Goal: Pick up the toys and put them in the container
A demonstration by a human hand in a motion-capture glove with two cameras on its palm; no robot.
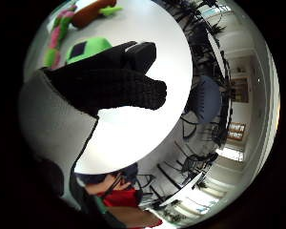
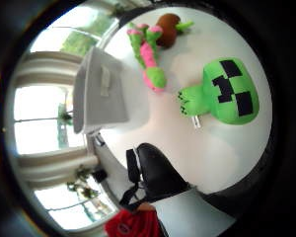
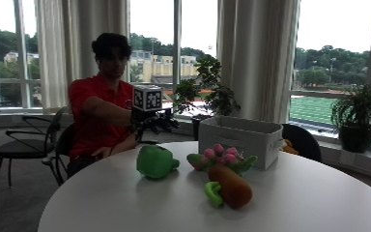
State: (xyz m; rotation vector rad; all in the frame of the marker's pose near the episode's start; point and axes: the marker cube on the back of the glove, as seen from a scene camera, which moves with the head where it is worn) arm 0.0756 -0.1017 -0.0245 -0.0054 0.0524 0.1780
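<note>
Three toys lie on the round white surface (image 3: 140, 208), none of them in the container (image 3: 240, 140). The green block-faced plush (image 3: 155, 162) sits nearest the person. Beside it lies the green and pink plush (image 3: 221, 158), just in front of the container. The brown plush with green leaves (image 3: 230, 188) is closest to the outside camera. The container — a pale grey fabric bin with a side handle — stands upright on the far part of the surface; its inside cannot be seen from any view.

Behind the surface are tall windows with light curtains, potted plants on the sill, and dark chairs at the side.

The gloved right hand (image 3: 154, 122) hovers above the near edge of the surface, short of the green block-faced plush, on an outstretched arm. Its fingers (image 1: 133, 88) are bent over loosely and touch nothing — the grip is released, holding no toy.
</note>
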